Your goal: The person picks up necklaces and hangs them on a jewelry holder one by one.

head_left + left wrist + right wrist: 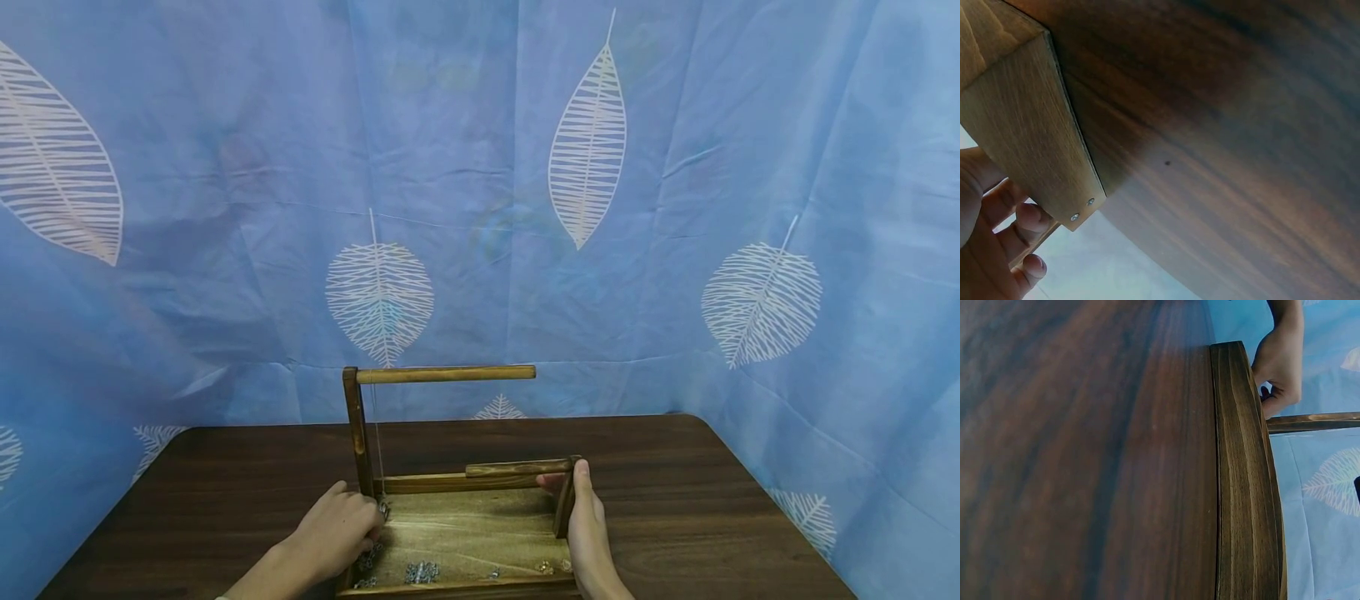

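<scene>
A wooden jewelry stand sits on the table, a shallow tray with an upright at each end. At the left end my left hand reaches over the side wall, fingers curled downward near a small pendant. A thin necklace chain hangs there from the upper rod. Whether those fingertips pinch anything is hidden; in the left wrist view the left hand is bent beside the end wall. My right hand grips the short right upright, its fingers partly behind it.
In the tray lie a silver chain, a cluster of silver pieces and gold-colored bits. A shorter rod extends left from the right upright. Behind the dark wood table hangs a blue leaf-patterned cloth.
</scene>
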### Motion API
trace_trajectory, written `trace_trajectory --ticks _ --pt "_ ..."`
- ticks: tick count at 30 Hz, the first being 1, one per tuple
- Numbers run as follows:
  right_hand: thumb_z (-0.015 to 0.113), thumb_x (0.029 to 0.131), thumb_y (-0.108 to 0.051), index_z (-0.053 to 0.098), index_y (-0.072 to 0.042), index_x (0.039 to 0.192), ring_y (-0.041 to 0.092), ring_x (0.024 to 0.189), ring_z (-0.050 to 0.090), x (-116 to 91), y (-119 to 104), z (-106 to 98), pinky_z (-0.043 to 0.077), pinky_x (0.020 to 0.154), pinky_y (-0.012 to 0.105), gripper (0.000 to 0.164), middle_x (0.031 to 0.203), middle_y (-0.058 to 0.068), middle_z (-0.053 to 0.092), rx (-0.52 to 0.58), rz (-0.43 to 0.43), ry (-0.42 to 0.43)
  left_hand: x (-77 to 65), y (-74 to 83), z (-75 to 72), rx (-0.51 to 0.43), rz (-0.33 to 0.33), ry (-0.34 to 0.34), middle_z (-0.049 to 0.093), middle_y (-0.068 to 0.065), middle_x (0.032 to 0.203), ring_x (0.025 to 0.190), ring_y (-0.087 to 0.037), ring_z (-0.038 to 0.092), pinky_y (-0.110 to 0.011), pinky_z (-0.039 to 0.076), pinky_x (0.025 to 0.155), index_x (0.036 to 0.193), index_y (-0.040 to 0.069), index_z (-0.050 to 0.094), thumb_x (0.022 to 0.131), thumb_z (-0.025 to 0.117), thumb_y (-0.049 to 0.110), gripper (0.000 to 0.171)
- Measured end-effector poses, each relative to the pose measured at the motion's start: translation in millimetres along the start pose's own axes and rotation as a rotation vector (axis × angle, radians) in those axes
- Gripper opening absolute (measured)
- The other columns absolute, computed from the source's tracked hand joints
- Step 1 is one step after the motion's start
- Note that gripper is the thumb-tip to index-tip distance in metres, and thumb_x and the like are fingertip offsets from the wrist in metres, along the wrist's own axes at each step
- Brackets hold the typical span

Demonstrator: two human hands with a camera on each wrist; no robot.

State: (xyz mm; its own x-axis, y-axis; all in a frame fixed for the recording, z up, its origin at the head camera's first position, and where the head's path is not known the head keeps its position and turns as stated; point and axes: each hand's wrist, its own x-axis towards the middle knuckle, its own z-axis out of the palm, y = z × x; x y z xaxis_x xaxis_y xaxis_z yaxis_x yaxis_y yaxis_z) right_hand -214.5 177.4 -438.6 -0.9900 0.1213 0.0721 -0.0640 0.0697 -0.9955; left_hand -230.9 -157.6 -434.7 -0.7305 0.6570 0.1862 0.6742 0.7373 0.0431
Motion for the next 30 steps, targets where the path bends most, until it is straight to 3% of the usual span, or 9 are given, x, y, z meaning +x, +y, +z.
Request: trace_trajectory --ticks 6,10,17,23,30 --pt "0.014 0.104 -0.063 0.059 0.005 0.121 0.042 0.125 0.049 0 0 0 0.036 0.103 0.061 0.084 0.127 0.021 0.060 -0.002 -0.004 0.000 -1.3 1.2 -3.6 -0.007 -0.015 -0.005 0.045 0.018 0.060 0.054 0.000 0.035 -0.033 0.028 0.063 0.063 0.025 0.058 0.079 0.085 0.010 0.035" --pt "0.014 0.105 -0.062 0.060 0.005 0.121 0.042 0.125 0.049 0 0 -1 0.036 0.102 0.061 0.083 0.127 0.021 0.060 -0.002 0.000 0.002 -1.1 3.6 -9.7 -0.009 -0.035 0.011 0.037 0.015 0.057 0.053 -0.002 0.026 -0.032 0.022 0.063 0.060 0.023 0.053 0.085 0.081 0.013 0.039" --pt "0.014 0.105 -0.061 0.059 0.005 0.121 0.043 0.126 0.049 1 0 -1 0.037 0.101 0.060 0.082 0.128 0.022 0.060 -0.002 0.004 0.003 1.7 7.0 -24.1 -0.011 -0.043 0.047 0.056 0.017 0.070 0.058 0.002 0.038 -0.030 0.023 0.060 0.077 0.024 0.067 0.085 0.081 0.019 0.017" --pt "0.013 0.105 -0.062 0.059 0.005 0.121 0.043 0.127 0.049 1 1 -1 0.036 0.103 0.062 0.083 0.129 0.022 0.060 -0.004 0.011 -0.004 1.2 13.1 -42.0 -0.054 -0.070 0.099 0.059 0.017 0.077 0.061 0.003 0.043 -0.030 0.029 0.062 0.082 0.023 0.065 0.087 0.079 0.017 0.015" --pt "0.013 0.105 -0.062 0.059 0.006 0.122 0.043 0.126 0.049 1 1 -1 0.037 0.102 0.061 0.083 0.129 0.023 0.059 -0.004 0.009 -0.003 4.3 20.5 -62.7 -0.097 -0.107 0.194 0.053 0.022 0.073 0.054 0.001 0.036 -0.031 0.028 0.063 0.087 0.024 0.063 0.093 0.074 0.016 0.014"
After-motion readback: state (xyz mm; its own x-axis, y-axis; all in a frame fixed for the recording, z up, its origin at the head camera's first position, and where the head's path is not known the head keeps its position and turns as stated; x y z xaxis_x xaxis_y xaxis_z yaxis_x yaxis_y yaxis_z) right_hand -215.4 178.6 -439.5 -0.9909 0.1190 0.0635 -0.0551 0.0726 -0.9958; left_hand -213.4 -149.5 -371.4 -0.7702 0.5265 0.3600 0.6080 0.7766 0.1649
